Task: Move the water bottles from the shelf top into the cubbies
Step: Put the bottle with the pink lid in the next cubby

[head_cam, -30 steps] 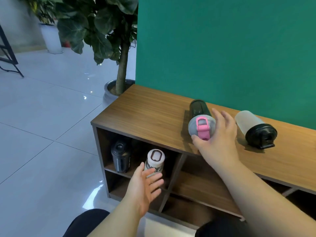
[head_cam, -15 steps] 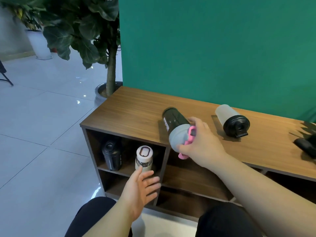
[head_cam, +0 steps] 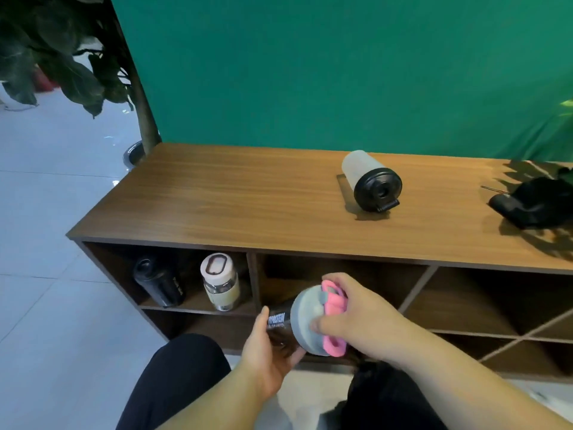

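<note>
Below the shelf top's (head_cam: 248,209) front edge, both hands hold the dark shaker bottle (head_cam: 297,324) before the empty middle cubby (head_cam: 341,283): right hand (head_cam: 356,318) wrapped on its grey-pink lid, left hand (head_cam: 266,352) cupping its body. At two o'clock a frosted bottle (head_cam: 370,181) lies on top. Two bottles (head_cam: 192,283) fill the ten o'clock cubby.

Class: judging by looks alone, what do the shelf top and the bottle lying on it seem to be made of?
Shelf top: wood or wood-look laminate, with brown grain streaks and a soft sheen. Lying bottle: probably plastic, with a cloudy translucent body and a glossy black lid.
</note>
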The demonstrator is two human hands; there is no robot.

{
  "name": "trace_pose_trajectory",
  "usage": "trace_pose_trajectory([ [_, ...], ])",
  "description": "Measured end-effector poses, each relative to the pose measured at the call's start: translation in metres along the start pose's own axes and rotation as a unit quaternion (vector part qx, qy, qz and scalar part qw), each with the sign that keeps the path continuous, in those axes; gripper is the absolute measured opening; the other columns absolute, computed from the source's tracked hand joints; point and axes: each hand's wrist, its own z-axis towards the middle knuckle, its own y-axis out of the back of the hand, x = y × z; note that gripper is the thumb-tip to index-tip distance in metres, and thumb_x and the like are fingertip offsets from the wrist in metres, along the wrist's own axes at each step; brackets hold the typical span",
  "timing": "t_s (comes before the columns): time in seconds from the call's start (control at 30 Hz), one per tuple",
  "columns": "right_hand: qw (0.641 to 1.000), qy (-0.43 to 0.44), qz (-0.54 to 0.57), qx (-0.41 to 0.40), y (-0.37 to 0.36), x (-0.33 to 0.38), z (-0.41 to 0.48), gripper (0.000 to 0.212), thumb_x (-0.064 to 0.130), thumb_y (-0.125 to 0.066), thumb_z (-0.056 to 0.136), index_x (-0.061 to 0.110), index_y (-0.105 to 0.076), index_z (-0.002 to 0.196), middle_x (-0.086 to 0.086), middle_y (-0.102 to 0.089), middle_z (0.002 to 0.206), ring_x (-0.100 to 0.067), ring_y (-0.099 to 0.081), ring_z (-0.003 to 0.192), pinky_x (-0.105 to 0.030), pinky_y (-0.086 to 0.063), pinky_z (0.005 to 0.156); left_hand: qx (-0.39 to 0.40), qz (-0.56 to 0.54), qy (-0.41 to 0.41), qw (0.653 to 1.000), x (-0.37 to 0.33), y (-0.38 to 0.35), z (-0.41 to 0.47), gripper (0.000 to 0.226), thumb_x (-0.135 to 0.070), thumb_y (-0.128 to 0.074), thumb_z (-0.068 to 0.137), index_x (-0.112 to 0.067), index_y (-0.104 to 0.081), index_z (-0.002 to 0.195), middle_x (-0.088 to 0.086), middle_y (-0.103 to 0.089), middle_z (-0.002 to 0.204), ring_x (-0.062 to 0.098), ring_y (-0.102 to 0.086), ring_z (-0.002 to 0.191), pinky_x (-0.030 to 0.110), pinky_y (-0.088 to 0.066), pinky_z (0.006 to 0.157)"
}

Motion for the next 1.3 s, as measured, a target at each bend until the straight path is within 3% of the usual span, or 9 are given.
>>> trace_pose_trajectory([
  [0.17,0.989,0.001,0.062,-0.135,-0.047,-0.033,0.019,0.093,0.031,-0.086,0.058,0.048,-0.035,0.134,0.020,-0.042,0.130,-0.005,-0.050,0.117,-0.014,-0.048,0.080,-0.031,-0.010,0.050,0.998,0.015,-0.015,0.037,0.048,-0.043,-0.048,0.105,-0.009,-0.065,0.134,0.027,-0.080,0.106,0.044,-0.072,0.102,0.054,-0.065,0.080],
  [0.33,0.973,-0.006,0.089,-0.213,-0.081,-0.043,0.056,0.097,0.038,-0.093,0.051,0.048,-0.031,0.124,0.023,-0.049,0.116,-0.004,-0.052,0.112,-0.031,-0.053,0.091,-0.010,0.005,0.018,1.000,0.015,-0.019,0.059,0.044,-0.042,-0.044,0.105,-0.011,-0.074,0.113,0.016,-0.083,0.082,0.031,-0.080,0.066,0.037,-0.061,0.051],
  [0.4,0.972,-0.011,0.101,-0.212,-0.088,-0.038,0.069,0.094,0.039,-0.093,0.050,0.048,-0.030,0.120,0.022,-0.052,0.110,-0.005,-0.057,0.106,-0.031,-0.055,0.086,-0.019,0.004,0.009,1.000,0.007,-0.016,0.066,0.043,-0.044,-0.048,0.104,-0.010,-0.074,0.111,0.015,-0.083,0.082,0.032,-0.078,0.074,0.035,-0.060,0.051],
  [0.67,0.970,0.016,-0.006,-0.244,-0.100,-0.040,0.108,0.100,0.048,-0.089,0.049,0.037,-0.036,0.133,0.011,-0.050,0.122,-0.009,-0.057,0.110,-0.033,-0.057,0.085,-0.005,-0.029,0.047,0.998,-0.015,-0.013,0.099,0.045,-0.044,-0.051,0.100,-0.014,-0.073,0.124,0.022,-0.076,0.124,0.041,-0.069,0.116,0.054,-0.055,0.101],
  [0.77,0.966,0.009,-0.016,-0.258,-0.102,-0.046,0.116,0.095,0.048,-0.089,0.050,0.034,-0.039,0.130,0.011,-0.053,0.119,-0.009,-0.058,0.108,-0.028,-0.056,0.084,-0.017,-0.020,0.048,0.998,-0.018,-0.013,0.112,0.042,-0.036,-0.048,0.101,-0.014,-0.074,0.126,0.023,-0.077,0.121,0.042,-0.068,0.121,0.057,-0.050,0.109],
  [0.9,0.963,-0.002,-0.037,-0.268,-0.106,-0.055,0.127,0.089,0.048,-0.088,0.054,0.030,-0.038,0.125,0.012,-0.049,0.107,-0.014,-0.061,0.103,-0.024,-0.055,0.077,-0.021,-0.029,0.052,0.998,-0.016,-0.017,0.122,0.040,-0.031,-0.046,0.101,-0.012,-0.074,0.124,0.022,-0.082,0.104,0.041,-0.069,0.116,0.055,-0.052,0.107],
  [1.07,0.961,-0.016,-0.060,-0.268,-0.114,-0.056,0.138,0.085,0.054,-0.084,0.058,0.027,-0.036,0.123,0.005,-0.056,0.110,-0.019,-0.064,0.099,-0.026,-0.054,0.075,-0.025,-0.075,0.055,0.995,-0.020,-0.021,0.126,0.042,-0.031,-0.044,0.102,-0.010,-0.074,0.123,0.025,-0.078,0.119,0.040,-0.070,0.111,0.054,-0.050,0.109],
  [1.17,0.961,-0.028,-0.071,-0.267,-0.117,-0.057,0.144,0.083,0.055,-0.083,0.059,0.023,-0.039,0.121,0.001,-0.059,0.115,-0.020,-0.063,0.102,-0.025,-0.051,0.076,-0.014,-0.092,0.044,0.995,-0.024,-0.021,0.128,0.037,-0.026,-0.045,0.103,-0.008,-0.075,0.112,0.021,-0.082,0.088,0.037,-0.071,0.094,0.049,-0.055,0.092],
  [1.3,0.957,-0.021,-0.082,-0.277,-0.118,-0.057,0.149,0.076,0.056,-0.083,0.057,0.018,-0.047,0.113,0.000,-0.060,0.108,-0.022,-0.063,0.097,-0.023,-0.046,0.072,-0.002,-0.088,0.047,0.995,-0.029,-0.020,0.130,0.034,-0.024,-0.047,0.100,-0.008,-0.077,0.105,0.020,-0.082,0.084,0.037,-0.073,0.090,0.046,-0.058,0.078],
])
